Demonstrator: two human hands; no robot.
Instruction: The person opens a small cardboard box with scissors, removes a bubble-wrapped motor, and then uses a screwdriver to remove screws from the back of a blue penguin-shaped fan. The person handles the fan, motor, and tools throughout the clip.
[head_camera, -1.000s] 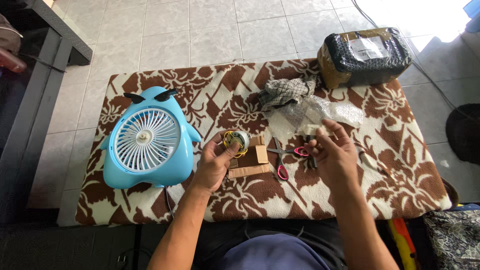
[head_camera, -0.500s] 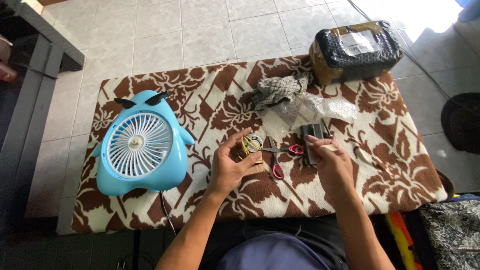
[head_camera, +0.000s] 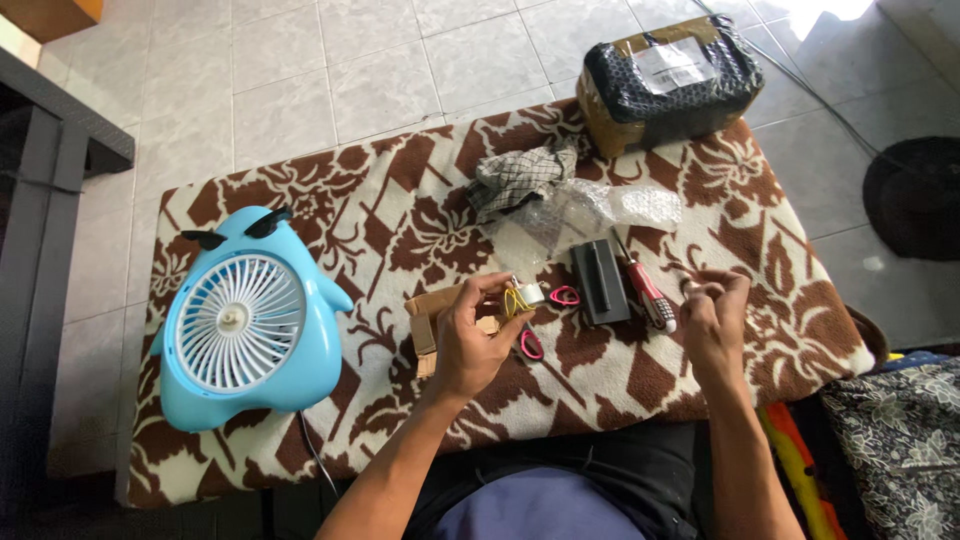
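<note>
Both hands hover over a brown-and-white patterned blanket. Left hand is half closed, its fingers pinching a small metal part wound with yellow wire; right hand is loosely curled with thumb and fingertips pressed together, and whether anything sits between them cannot be told. Well to the left of the left hand lies one light-blue penguin-shaped fan. Far beyond the right hand sits one taped parcel wrapped in black. Beyond both hands lie one checked cloth and one sheet of bubble wrap. Under the left hand lies one piece of cardboard. Between the hands lie one flat black block, one red-handled screwdriver, and one pair of scissors with pink handles, just beside the wired part.
</note>
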